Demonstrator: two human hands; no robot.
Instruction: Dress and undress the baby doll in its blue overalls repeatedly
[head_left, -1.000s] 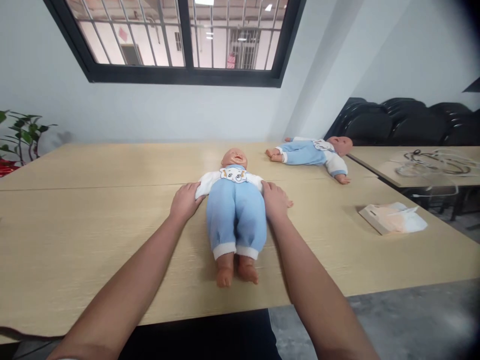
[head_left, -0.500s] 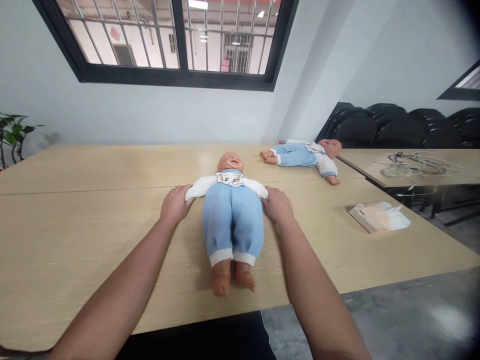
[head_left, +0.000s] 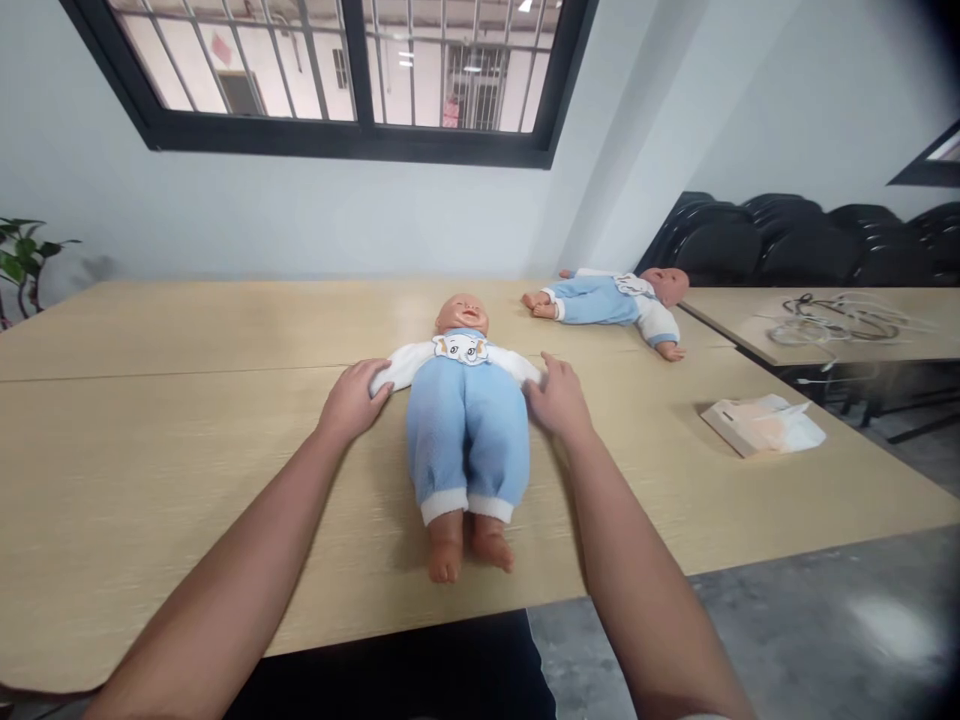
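A baby doll (head_left: 466, 420) in a blue romper with white sleeves lies on its back on the light wooden table (head_left: 187, 440), head away from me and feet toward the front edge. My left hand (head_left: 351, 398) covers the end of the doll's white sleeve on the left, fingers curled over it. My right hand (head_left: 556, 396) rests on the doll's other arm at the right, fingers loosely bent over the sleeve end.
A second, similar doll (head_left: 619, 300) lies on its side at the table's far right. A flat packet with white wrapping (head_left: 761, 424) sits near the right edge. Cables (head_left: 832, 318) lie on a neighbouring table, black chairs (head_left: 787, 240) behind. A plant (head_left: 22, 262) stands far left.
Both hands have stayed on the doll's arms, which spread out a little from its body. My right fingers have lifted slightly. The view has shifted a little.
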